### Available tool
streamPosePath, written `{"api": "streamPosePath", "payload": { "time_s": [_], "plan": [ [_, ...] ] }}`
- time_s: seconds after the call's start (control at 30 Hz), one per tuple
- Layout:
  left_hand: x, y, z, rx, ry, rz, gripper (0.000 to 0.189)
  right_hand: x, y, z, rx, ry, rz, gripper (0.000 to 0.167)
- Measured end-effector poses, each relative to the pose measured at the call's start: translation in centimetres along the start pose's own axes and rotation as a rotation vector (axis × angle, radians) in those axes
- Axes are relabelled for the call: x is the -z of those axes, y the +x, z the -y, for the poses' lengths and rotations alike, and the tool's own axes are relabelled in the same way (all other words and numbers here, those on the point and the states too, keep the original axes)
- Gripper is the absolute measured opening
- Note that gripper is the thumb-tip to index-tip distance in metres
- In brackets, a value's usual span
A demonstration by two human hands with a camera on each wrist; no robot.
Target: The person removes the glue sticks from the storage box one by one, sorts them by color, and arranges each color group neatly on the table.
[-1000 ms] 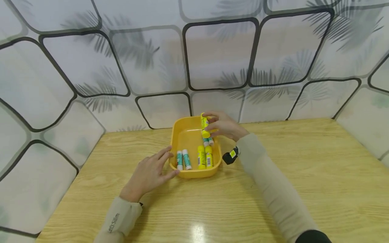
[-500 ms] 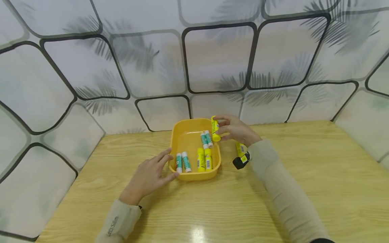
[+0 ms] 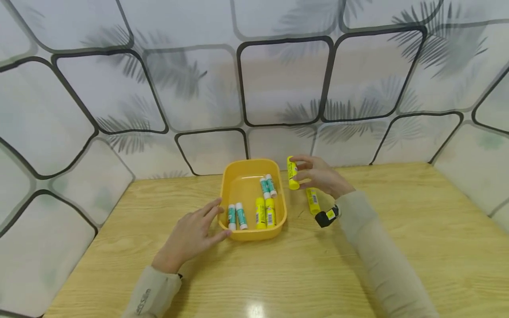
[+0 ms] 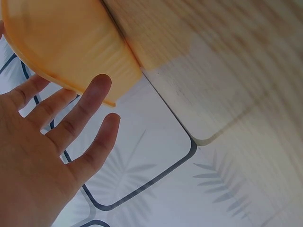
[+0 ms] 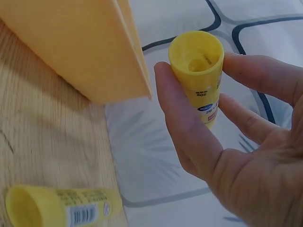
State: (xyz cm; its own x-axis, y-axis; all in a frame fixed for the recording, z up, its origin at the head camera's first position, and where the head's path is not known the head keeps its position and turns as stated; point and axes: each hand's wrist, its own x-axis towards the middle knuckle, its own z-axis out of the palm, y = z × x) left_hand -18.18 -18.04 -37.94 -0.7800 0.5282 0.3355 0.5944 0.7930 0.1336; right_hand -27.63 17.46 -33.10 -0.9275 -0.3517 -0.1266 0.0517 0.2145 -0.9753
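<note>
Wood tbl point(image 3: 310, 269); leaf-print wall point(image 3: 214, 97) bhnd

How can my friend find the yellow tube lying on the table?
Start at the pale wood-grain table, with a rounded orange-yellow plastic tray on it. Just right of the tray in the head view is the bright yellow cylindrical tube. It alone lies on the wood: two more yellow tubes are in the tray, and the held yellow tube is in the right hand.

Tray point(image 3: 240, 187) — smooth, glossy plastic; tube point(image 5: 203, 82) — smooth plastic; tabletop point(image 3: 258, 274) wood-grained, shiny.
</note>
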Motion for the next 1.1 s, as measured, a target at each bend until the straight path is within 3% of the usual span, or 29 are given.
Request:
{"api": "streamPosePath", "payload": {
  "time_s": [0.67, 1.1],
  "plan": [
    [0.1, -0.3, -0.1, 0.038, -0.013, 0.019, 0.054, 2.5, -1.5, -1.2, 0.01, -0.03, -0.004, 0.07],
    [0.0, 0.0, -0.1, 0.004, -0.02, 0.009, 0.053, 4.5, -2.9, -3.2, -0.035, -0.075, -0.011, 0.071]
  ]
}}
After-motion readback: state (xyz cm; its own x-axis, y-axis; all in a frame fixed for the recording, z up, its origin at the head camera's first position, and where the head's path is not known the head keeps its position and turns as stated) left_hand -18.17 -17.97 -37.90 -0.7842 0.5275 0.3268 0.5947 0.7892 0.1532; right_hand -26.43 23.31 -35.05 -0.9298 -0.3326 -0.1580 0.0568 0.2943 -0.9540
